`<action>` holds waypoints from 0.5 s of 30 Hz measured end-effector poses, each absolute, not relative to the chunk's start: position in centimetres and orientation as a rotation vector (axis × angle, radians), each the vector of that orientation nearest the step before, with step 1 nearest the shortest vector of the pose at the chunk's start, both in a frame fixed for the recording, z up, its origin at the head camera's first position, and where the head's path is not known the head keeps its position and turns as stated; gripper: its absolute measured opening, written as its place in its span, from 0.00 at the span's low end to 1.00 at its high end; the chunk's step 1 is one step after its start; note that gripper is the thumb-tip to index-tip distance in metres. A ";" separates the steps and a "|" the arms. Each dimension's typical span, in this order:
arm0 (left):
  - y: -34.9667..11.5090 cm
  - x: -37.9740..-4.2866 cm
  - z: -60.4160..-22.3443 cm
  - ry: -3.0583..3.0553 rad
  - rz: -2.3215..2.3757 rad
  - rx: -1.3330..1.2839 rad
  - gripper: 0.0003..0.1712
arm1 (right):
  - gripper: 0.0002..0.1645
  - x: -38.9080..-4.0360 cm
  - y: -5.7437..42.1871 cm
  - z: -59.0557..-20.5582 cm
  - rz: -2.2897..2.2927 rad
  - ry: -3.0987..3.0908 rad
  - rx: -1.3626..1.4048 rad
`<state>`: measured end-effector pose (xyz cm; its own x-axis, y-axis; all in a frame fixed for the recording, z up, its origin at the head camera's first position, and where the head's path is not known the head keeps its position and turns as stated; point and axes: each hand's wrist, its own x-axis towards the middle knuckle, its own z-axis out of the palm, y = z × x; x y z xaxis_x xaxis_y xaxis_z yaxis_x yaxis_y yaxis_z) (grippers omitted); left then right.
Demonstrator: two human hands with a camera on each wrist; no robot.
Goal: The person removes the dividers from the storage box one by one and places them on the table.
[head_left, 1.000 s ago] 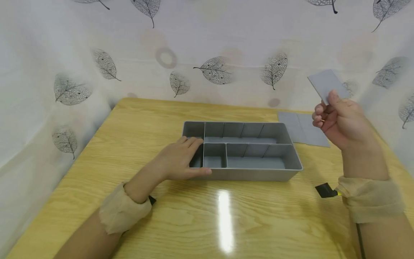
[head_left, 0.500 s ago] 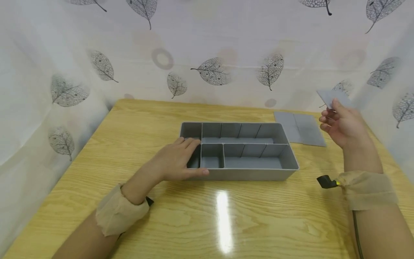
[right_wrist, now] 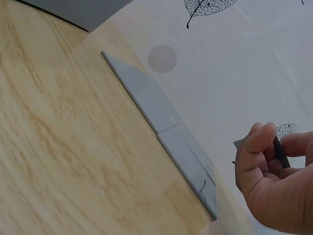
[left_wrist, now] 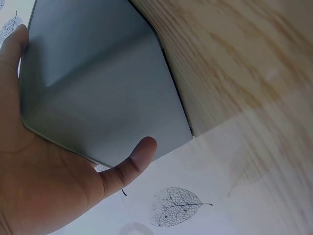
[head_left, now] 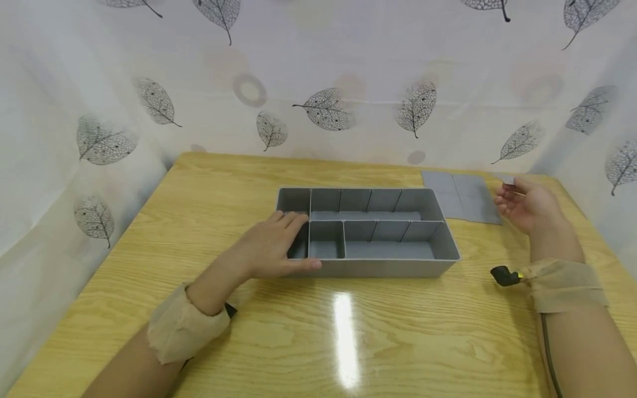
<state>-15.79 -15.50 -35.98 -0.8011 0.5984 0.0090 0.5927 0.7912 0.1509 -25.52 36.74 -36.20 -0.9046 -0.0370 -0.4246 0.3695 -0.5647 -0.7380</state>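
Note:
A grey divided drawer organizer box [head_left: 388, 269] sits mid-table, its partitions forming several compartments. My left hand [head_left: 271, 249] holds its left end, fingers over the end compartment and thumb along the front wall. In the left wrist view, the thumb [left_wrist: 132, 166] lies against the box's smooth grey wall [left_wrist: 112, 93]. My right hand [head_left: 532, 207] is raised at the right and pinches a thin grey panel [head_left: 505, 178], mostly hidden by the fingers. Beside that hand, flat grey panels [head_left: 475, 199] lie side by side at the back right, seen edge-on [right_wrist: 146, 105] in the right wrist view.
The wooden table [head_left: 398, 331] extends in front of the box and to both sides. A white curtain [head_left: 368, 61] with leaf prints hangs right behind the table's back edge. A small black camera [head_left: 505, 275] juts from the right wrist's wrap.
My right hand has lowered toward the table with its panel, which now shows much less in the head view. The left hand and the box have stayed in place.

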 end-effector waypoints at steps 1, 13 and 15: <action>-15.5 -15.8 -36.0 2.935 0.224 0.973 0.59 | 0.14 -25.6 37.0 -36.4 -2.547 1.269 0.570; -15.6 -15.8 -36.1 2.937 0.211 0.979 0.60 | 0.18 -28.1 40.2 -38.0 -2.357 1.261 0.695; -15.6 -15.9 -36.1 2.937 0.210 0.986 0.60 | 0.16 -28.3 40.3 -38.2 -2.323 1.303 0.687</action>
